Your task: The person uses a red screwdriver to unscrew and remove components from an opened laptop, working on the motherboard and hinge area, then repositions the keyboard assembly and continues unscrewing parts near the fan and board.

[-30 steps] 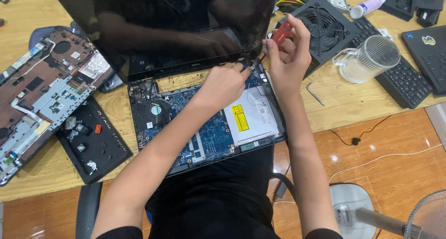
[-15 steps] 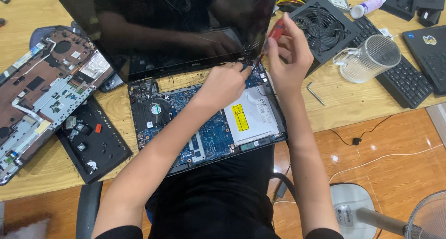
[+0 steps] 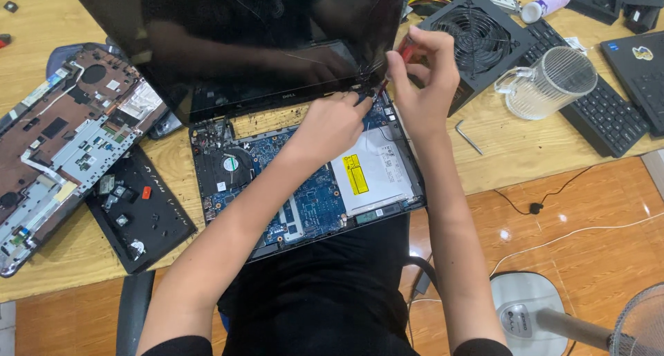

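A: Where the laptop lies open on the table, what grips the screwdriver?
B: Right hand, fingers pinched around it at the hinge. Left hand rests curled beside its tip, holding nothing visible.

Both bare forearms reach toward the upper middle of the frame; left hand lies knuckles-up, fingers curled; right hand pinches, thumb raised.
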